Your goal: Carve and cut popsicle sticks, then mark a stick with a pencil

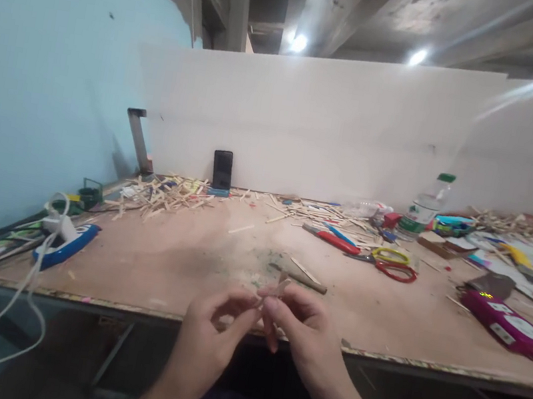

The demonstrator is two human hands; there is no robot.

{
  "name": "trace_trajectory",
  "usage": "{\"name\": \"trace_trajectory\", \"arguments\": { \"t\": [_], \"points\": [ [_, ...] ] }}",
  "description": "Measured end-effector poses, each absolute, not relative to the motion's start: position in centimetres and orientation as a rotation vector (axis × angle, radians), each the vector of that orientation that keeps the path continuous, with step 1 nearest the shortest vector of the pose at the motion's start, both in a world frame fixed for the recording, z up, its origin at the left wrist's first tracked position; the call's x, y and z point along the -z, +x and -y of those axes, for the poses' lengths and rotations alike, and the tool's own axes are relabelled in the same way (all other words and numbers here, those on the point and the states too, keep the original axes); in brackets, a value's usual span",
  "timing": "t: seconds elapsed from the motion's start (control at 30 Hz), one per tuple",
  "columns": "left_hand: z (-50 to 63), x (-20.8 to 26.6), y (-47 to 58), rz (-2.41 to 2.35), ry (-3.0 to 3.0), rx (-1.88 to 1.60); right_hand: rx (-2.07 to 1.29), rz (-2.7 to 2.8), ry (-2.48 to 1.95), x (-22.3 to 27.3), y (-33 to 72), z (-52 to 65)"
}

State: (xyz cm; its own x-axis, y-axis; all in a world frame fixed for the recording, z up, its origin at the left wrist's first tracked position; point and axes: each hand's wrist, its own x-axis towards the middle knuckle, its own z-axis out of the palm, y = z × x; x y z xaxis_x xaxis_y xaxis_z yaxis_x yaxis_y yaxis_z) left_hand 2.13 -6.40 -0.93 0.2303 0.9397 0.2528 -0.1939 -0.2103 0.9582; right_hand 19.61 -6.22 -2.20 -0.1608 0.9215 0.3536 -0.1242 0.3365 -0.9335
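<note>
Both hands meet over the front edge of the wooden table (154, 269), fingertips pinched together. Between them is a small, thin, pale brown piece (277, 287), blurred and mostly covered by the fingers, so its kind is unclear. My left hand (218, 327) is closed with thumb and forefinger at the piece's lower left. My right hand (309, 331) is closed around its right side, the thumb pressed on it. Just beyond the fingers lie a dark, narrow stick-like tool (307, 281) and a thin wooden strip (306, 271).
Red-and-yellow-handled scissors (395, 267) and a red-handled knife (335, 240) lie right of centre. Loose sticks (165, 197) pile up back left, near an upright phone (222, 169). A water bottle (419, 213) and purple packet (505, 321) stand right; a blue-and-white power strip (67, 245) is left.
</note>
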Motion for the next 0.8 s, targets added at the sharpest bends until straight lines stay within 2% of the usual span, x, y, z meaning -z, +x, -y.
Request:
{"name": "trace_trajectory", "arguments": {
  "t": [0.17, 0.37, 0.8],
  "points": [
    [9.2, -0.7, 1.6, -0.401, 0.994, -1.3, -0.972, 1.341, -0.874, 2.4, 22.5, 4.7],
    [12.1, -2.1, 1.9, -0.067, 0.789, -1.223, -1.038, 1.363, -1.029, 3.2, 24.0, 4.0],
    [11.8, -1.8, 2.1, 0.005, 0.846, -1.223, -0.979, 1.476, -1.176, 2.8, 23.8, 4.2]
  ]
}}
